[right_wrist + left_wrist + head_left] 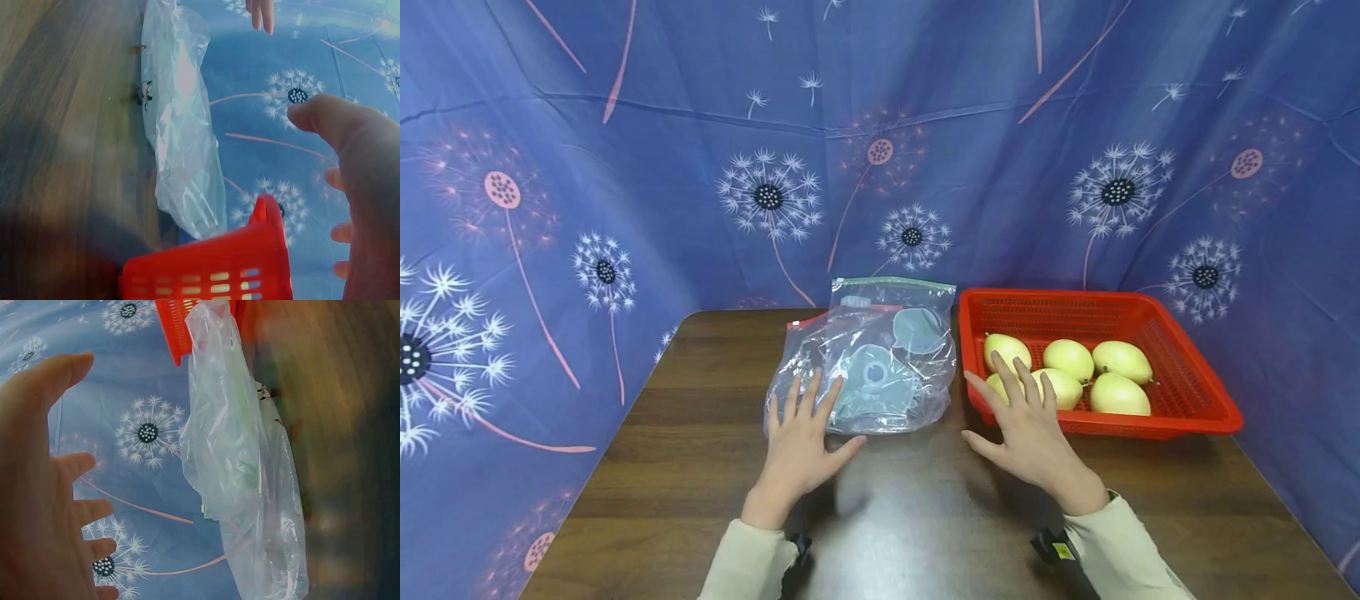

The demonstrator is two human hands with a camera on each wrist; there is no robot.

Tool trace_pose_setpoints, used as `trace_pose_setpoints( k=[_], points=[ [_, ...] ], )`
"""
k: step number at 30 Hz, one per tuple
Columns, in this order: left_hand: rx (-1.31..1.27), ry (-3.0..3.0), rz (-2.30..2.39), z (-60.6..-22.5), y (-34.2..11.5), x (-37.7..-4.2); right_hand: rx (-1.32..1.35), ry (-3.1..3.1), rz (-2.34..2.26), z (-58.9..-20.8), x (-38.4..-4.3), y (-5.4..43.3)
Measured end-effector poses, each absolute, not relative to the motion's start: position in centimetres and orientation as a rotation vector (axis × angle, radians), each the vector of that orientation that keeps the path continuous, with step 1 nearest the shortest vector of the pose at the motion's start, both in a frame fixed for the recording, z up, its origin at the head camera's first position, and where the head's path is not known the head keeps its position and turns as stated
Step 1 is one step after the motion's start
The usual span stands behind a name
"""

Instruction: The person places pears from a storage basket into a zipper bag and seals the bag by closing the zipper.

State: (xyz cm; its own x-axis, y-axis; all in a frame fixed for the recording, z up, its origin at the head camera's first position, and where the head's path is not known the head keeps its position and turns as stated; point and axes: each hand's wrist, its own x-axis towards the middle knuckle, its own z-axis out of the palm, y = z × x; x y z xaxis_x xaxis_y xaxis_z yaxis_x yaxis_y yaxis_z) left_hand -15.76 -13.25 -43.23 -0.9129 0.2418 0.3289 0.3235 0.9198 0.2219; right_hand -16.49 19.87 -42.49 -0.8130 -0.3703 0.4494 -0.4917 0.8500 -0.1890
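My left hand [797,457] hovers with spread, straight fingers, its fingertips overlapping the near left part of the plastic bags in the head view. Those are clear zip bags, one with a green zip strip [895,287] and one with a red-edged top [801,327]. Pale blue-green shapes [876,379] show on or through the plastic. My right hand [1033,442], also spread, is over the near left corner of a red plastic basket [1202,392]. Several pale yellow-green pears [1118,393] lie in it, partly covered by the fingers. Neither hand holds anything.
A brown wood-grain table [700,467] carries the bags and the basket. Behind it and at both sides hangs a blue cloth [985,183] printed with dandelions. The basket stands right of the bags, close to the cloth.
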Motion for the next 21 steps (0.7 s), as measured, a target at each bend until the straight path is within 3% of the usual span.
trace_pose_setpoints(
  k=[21],
  points=[
    [-0.319,-2.794,-0.464,-42.6,-13.3,-19.0,0.787,-2.480,0.515,-42.3,-20.0,14.4]
  ],
)
